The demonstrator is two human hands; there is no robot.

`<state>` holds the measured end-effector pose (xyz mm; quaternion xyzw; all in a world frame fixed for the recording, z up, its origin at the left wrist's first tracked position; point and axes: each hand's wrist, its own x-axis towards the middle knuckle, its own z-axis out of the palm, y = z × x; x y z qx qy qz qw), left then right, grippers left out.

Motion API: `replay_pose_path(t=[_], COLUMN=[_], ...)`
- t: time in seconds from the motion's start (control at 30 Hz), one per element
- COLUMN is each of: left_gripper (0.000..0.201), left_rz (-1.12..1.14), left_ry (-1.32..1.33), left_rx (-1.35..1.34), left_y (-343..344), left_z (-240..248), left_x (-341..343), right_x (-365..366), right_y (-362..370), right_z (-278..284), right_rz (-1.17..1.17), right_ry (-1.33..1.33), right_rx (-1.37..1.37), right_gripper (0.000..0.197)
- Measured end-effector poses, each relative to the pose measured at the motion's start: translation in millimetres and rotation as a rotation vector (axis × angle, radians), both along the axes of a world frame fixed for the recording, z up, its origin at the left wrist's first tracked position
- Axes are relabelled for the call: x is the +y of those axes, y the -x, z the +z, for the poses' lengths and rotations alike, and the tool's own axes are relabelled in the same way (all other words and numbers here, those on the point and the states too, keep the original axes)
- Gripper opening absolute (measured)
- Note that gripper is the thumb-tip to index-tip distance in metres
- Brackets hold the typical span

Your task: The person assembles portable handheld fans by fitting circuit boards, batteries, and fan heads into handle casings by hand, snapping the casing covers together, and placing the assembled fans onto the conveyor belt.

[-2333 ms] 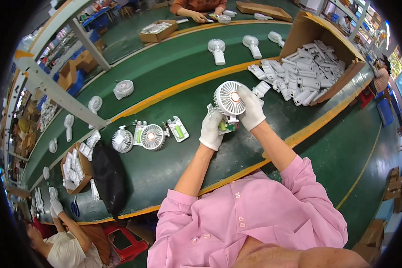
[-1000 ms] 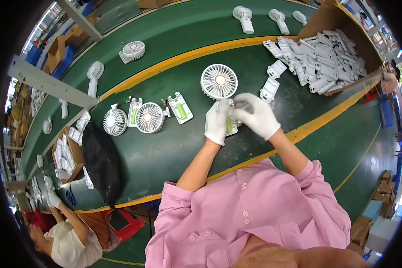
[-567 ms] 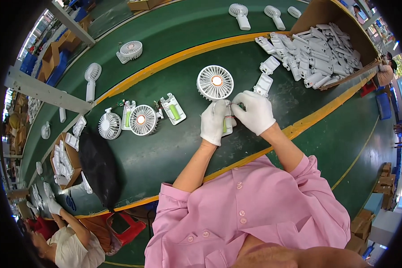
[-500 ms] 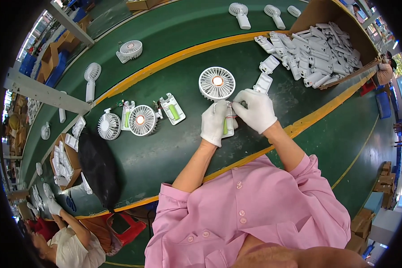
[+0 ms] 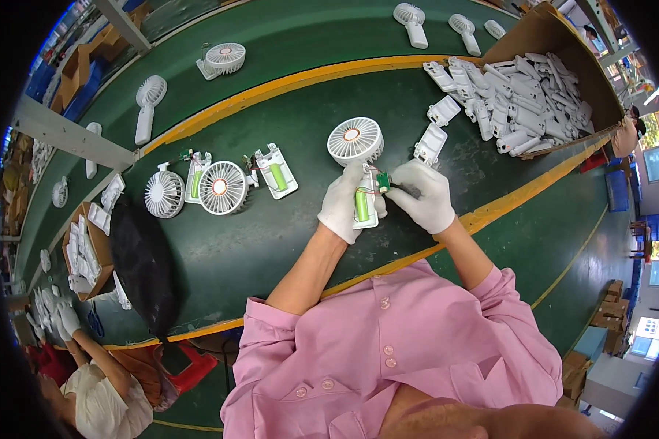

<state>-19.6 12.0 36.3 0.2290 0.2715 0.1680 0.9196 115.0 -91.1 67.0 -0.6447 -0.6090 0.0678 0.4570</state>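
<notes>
My gloved left hand (image 5: pixel 340 205) is closed around the open white handle of a small handheld fan (image 5: pixel 355 139). The fan's round, caged head points away from me. A green battery (image 5: pixel 362 206) lies in the handle, with thin wires near its upper end. Between the fingertips of my gloved right hand (image 5: pixel 425 196) is the edge of a small green circuit board (image 5: pixel 384 182), just right of the handle. Beyond that hand lies a loose white handle shell (image 5: pixel 430 143). Left of my hands, another fan (image 5: pixel 223 188) sits beside an open handle shell with a battery (image 5: pixel 277 175).
A cardboard box (image 5: pixel 609 88) of white shells spills onto the green bench at far right. Finished-looking fans (image 5: pixel 151 92) lie on the belt behind the yellow edge. A black bag (image 5: pixel 143 267) and smaller box (image 5: pixel 105 256) stand left, near a co-worker's gloved hand (image 5: pixel 69 319).
The circuit board now shows between the right fingertips, to the right of the handle. My right hand has moved slightly down, and the held handle has turned so its battery shows more fully.
</notes>
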Motion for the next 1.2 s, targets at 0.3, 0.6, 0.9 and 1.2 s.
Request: replay_pose_path(t=[0.3, 0.6, 0.9, 1.2], left_gripper=[0.022, 0.019, 0.044, 0.046], left_rz=[-0.054, -0.069, 0.024, -0.019], left_ry=[-0.198, -0.272, -0.059, -0.103], left_rx=[0.065, 0.083, 0.007, 0.075], left_y=[-5, -3, -3, -3], left_z=[-11, -6, -2, 1], left_x=[-7, -6, -7, -5], right_x=[21, 21, 12, 19], right_y=[3, -1, 3, 3], right_z=[14, 30, 6, 11], right_rz=[0.132, 0.247, 0.216, 0.182], right_ry=[-0.113, 0.002, 0.035, 0.079], right_rx=[-0.368, -0.561, -0.471, -0.47], right_gripper=[0.033, 0.03, 0.029, 0.028])
